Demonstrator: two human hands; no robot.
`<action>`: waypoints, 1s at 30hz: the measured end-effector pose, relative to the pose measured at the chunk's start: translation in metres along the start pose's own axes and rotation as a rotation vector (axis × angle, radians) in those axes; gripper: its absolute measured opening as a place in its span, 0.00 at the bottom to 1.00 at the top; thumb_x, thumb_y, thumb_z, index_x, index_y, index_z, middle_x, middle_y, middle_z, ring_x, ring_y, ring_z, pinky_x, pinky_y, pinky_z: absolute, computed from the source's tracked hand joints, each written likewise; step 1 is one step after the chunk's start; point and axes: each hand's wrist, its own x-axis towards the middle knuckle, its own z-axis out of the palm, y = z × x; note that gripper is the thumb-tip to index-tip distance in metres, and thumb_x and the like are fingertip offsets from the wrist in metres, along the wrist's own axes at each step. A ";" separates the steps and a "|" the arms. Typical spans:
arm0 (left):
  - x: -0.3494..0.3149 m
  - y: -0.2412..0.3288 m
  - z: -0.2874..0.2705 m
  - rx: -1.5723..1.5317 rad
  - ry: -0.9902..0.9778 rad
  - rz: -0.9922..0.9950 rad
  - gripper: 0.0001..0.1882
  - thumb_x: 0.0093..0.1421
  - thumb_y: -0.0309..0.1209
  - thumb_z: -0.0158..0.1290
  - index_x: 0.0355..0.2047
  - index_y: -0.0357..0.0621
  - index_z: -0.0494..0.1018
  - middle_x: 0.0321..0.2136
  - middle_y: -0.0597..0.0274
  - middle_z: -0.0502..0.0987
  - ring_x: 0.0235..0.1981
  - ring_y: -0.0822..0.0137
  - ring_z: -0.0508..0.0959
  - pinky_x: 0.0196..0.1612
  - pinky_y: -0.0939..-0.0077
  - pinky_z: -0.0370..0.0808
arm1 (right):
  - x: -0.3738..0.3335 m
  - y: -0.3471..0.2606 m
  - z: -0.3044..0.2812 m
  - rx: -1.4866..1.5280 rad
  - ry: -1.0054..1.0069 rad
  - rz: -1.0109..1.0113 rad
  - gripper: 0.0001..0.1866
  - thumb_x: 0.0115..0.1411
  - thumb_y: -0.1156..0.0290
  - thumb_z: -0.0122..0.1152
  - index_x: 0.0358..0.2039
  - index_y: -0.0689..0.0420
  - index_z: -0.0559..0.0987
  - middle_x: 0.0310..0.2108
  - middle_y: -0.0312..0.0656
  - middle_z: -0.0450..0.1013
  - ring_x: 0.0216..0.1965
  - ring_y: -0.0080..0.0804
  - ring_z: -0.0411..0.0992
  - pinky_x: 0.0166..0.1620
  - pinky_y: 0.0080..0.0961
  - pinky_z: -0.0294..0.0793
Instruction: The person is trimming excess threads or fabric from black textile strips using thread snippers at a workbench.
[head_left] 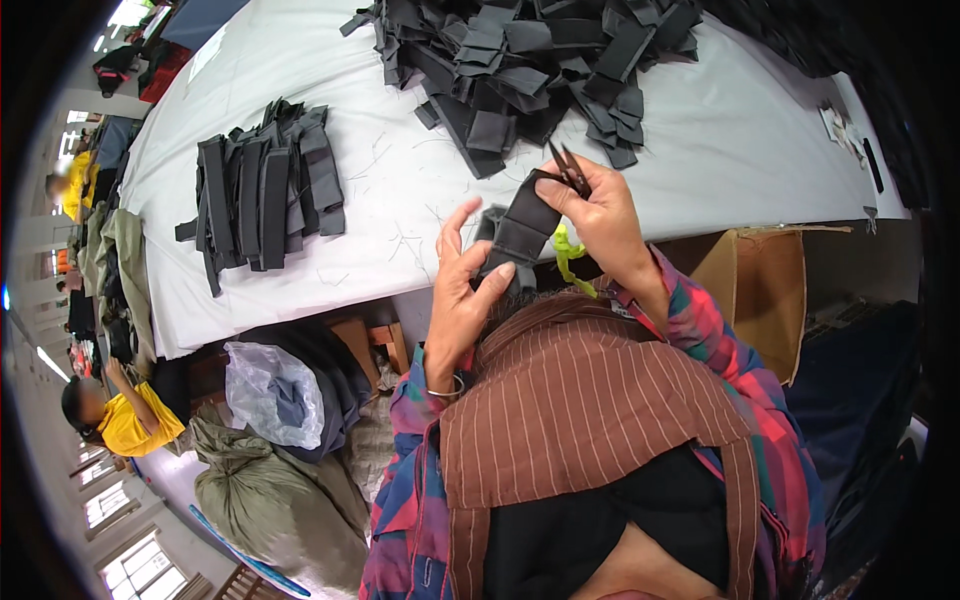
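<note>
A dark fabric strip [527,222] with seams across it is stretched between my hands at the table's near edge. My left hand [462,285] pinches its lower end between thumb and fingers, with other fingers raised. My right hand [605,212] holds its upper end under the thumb. Dark thread snips [568,170] also sit in that hand, blades pointing up and away from the strip. Below the right hand hangs a bright yellow-green cord [566,258]. Beyond my hands lies a loose heap of dark fabric strips [530,75]. A neater stack of strips [265,190] lies to the left.
A white cloth [385,180] covers the table, with loose threads scattered on it. Under its edge, a cardboard box [765,295] stands at right. A plastic bag [275,395] and an olive sack [270,490] are at left. A person in yellow [140,425] works farther left.
</note>
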 end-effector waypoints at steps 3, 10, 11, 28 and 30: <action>0.002 0.007 -0.003 -0.572 -0.193 -0.107 0.12 0.62 0.29 0.51 0.44 0.34 0.73 0.40 0.66 0.74 0.42 0.76 0.71 0.47 0.80 0.66 | 0.002 -0.010 -0.002 0.117 -0.039 0.207 0.06 0.58 0.75 0.59 0.33 0.65 0.76 0.26 0.28 0.70 0.29 0.13 0.63 0.34 0.15 0.66; -0.012 0.005 0.013 -0.978 -0.110 -0.551 0.17 0.64 0.29 0.49 0.52 0.35 0.67 0.40 0.67 0.75 0.38 0.79 0.72 0.42 0.85 0.69 | 0.006 0.026 -0.015 -0.235 -0.029 0.066 0.08 0.57 0.71 0.61 0.36 0.59 0.77 0.21 0.32 0.71 0.24 0.15 0.63 0.29 0.17 0.64; -0.014 -0.001 0.013 -0.980 -0.117 -0.555 0.19 0.64 0.28 0.49 0.54 0.35 0.66 0.42 0.65 0.75 0.40 0.77 0.73 0.45 0.83 0.69 | 0.003 0.020 -0.016 -0.365 -0.003 0.023 0.11 0.56 0.69 0.63 0.39 0.56 0.77 0.21 0.36 0.70 0.24 0.19 0.66 0.29 0.19 0.66; -0.009 -0.006 0.017 -0.952 -0.137 -0.556 0.22 0.59 0.24 0.49 0.55 0.33 0.65 0.46 0.63 0.73 0.45 0.75 0.72 0.50 0.81 0.68 | -0.013 0.014 -0.015 -0.449 -0.230 0.004 0.05 0.51 0.76 0.64 0.29 0.61 0.77 0.21 0.41 0.75 0.23 0.22 0.72 0.29 0.20 0.70; -0.009 -0.006 0.018 -0.962 -0.116 -0.584 0.22 0.59 0.23 0.49 0.54 0.33 0.65 0.45 0.63 0.73 0.45 0.75 0.72 0.50 0.81 0.68 | -0.014 0.016 -0.020 -0.208 -0.267 0.041 0.04 0.53 0.77 0.63 0.29 0.62 0.77 0.22 0.38 0.74 0.25 0.19 0.70 0.31 0.18 0.69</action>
